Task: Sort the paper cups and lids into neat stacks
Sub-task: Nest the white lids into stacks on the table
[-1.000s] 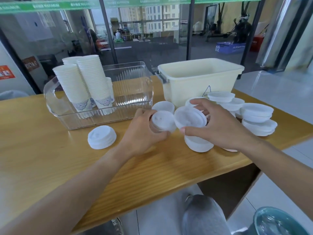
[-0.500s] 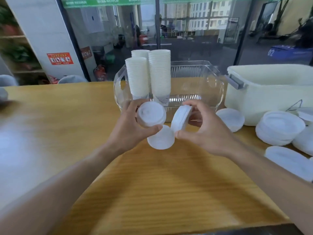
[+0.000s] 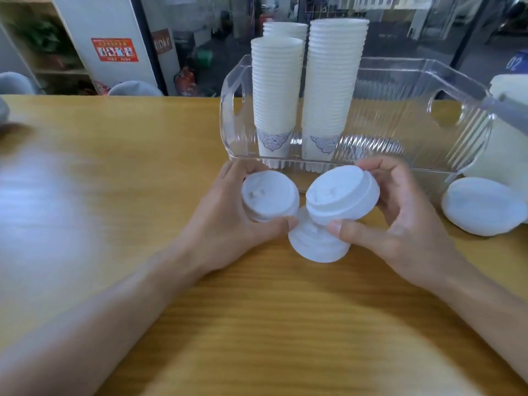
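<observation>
Head view, midway through the sort as I judge it: three cup stacks point(image 3: 331, 90) already stand nested at the left end of the clear tray point(image 3: 400, 115), while the lids are not yet gathered. I count four lids in sight: my left hand point(image 3: 228, 221) curls round one point(image 3: 268, 197), my right hand point(image 3: 400, 224) pinches a second point(image 3: 343, 195) tilted just above a third point(image 3: 317, 241) lying on the table point(image 3: 257, 324), and a fourth point(image 3: 483, 205) sits well to the right by the cream bin point(image 3: 508, 132). Any lids beyond the frame's right edge I cannot count.
</observation>
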Demonstrator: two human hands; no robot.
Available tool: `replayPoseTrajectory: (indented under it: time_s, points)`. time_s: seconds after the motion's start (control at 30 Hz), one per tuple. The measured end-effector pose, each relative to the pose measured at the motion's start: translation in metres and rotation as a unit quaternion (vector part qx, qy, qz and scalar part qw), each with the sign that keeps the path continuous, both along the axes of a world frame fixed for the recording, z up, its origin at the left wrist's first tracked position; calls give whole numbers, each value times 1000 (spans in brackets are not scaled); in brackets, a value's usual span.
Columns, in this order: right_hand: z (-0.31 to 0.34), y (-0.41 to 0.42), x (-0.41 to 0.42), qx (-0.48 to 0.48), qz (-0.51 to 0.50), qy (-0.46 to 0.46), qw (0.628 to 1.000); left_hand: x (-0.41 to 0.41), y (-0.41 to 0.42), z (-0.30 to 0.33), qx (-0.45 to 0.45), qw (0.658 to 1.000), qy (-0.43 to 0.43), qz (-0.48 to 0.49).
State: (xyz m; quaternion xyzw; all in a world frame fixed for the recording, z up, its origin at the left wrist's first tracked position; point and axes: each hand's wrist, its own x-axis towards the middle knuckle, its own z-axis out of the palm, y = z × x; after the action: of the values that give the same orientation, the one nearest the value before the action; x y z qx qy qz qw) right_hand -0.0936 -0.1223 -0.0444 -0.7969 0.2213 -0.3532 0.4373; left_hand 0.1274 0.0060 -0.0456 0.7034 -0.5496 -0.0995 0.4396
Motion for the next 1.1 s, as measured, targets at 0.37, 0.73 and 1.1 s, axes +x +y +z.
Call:
replayPoseTrajectory:
  time_s: [0.37, 0.73, 1.1]
  points:
    - [-1, 2, -2, -10, 41, 37, 998, 9, 3, 3, 139, 988, -66, 27]
    - [-6, 5, 2, 1, 17, 80, 997, 30, 6, 13, 221, 968, -96, -72]
    - [-6, 22, 9, -91, -22, 180, 979, 20, 1, 2, 8, 999, 7, -43]
